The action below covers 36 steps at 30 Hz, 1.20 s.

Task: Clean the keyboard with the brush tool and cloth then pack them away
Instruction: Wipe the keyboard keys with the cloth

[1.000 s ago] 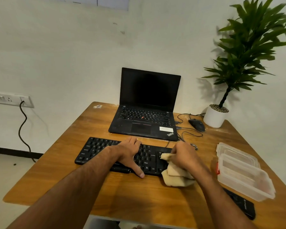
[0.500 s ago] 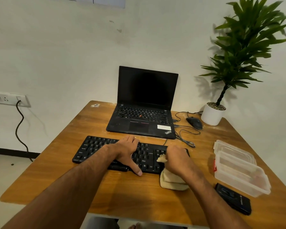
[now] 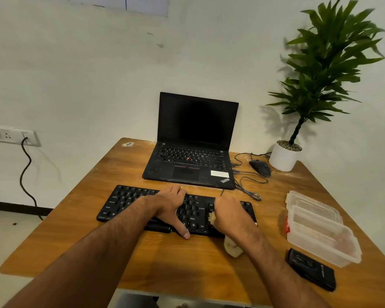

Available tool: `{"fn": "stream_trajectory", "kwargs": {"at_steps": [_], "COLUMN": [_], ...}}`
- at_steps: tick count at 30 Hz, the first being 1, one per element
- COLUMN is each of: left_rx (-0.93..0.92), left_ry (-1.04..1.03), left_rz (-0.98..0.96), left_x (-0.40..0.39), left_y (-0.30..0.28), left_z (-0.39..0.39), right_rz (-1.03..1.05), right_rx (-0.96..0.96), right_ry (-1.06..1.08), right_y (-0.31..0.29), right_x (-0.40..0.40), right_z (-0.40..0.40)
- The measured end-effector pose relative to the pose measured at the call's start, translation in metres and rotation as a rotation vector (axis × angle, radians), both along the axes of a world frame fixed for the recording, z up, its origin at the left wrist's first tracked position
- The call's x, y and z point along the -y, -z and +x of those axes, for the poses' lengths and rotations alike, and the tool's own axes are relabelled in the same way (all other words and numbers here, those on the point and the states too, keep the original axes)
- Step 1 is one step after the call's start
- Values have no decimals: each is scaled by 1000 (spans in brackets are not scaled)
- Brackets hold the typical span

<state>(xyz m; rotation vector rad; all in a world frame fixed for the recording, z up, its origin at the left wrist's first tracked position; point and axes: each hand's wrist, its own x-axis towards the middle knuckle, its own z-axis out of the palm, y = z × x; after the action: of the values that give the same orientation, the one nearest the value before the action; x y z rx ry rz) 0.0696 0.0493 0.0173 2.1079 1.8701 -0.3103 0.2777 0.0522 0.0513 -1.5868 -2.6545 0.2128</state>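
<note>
While the left hand (image 3: 171, 205) lies flat across the middle of the black keyboard (image 3: 129, 202), fingers straight and thumb reaching past its near edge, the right hand (image 3: 229, 215) presses a beige cloth (image 3: 231, 247) onto the keyboard's right end, fingers curled round the fabric, a fold trailing onto the wooden bench (image 3: 80, 218). Behind stands an open laptop (image 3: 196, 141) with a dark screen, a mouse (image 3: 260, 167) and a potted plant (image 3: 320, 85) to its right. Clear plastic boxes (image 3: 320, 230) and a flat black case (image 3: 311, 271) lie at right.
</note>
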Motion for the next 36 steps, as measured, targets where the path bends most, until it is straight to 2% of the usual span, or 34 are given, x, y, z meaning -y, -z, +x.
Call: {"fn": "stream_trajectory", "kwargs": {"at_steps": [3,9,14,21,25,30,34,36], "left_rx": [-8,-2,-16,-12,-12,-11,2,8], "left_ry": [1,4,-9,-7,-6,-3,-6,-7], "left_rz": [-3,2,-11,-21,-12,-2,-16,-13], "left_x": [0,0,0,-1,0,0,1,1], "left_y": [-1,-3,-3,-2,-3,-4,-4,-3], "left_z": [0,2,3,2,1,1,3,2], "right_rz": [-5,5,26,-33,43,36,-92,-88], "right_rx": [-34,-8,-63,-19,-123,-56,35,25], "right_ry": [-60,47,-43,-109,-142,-151,-129,-112], "right_y": [5,8,10,9,5,25,14,6], "right_x": [7,-8,11,9,8,11,9,9], "right_z": [-15,16,-4,18,7,11,25,34]}}
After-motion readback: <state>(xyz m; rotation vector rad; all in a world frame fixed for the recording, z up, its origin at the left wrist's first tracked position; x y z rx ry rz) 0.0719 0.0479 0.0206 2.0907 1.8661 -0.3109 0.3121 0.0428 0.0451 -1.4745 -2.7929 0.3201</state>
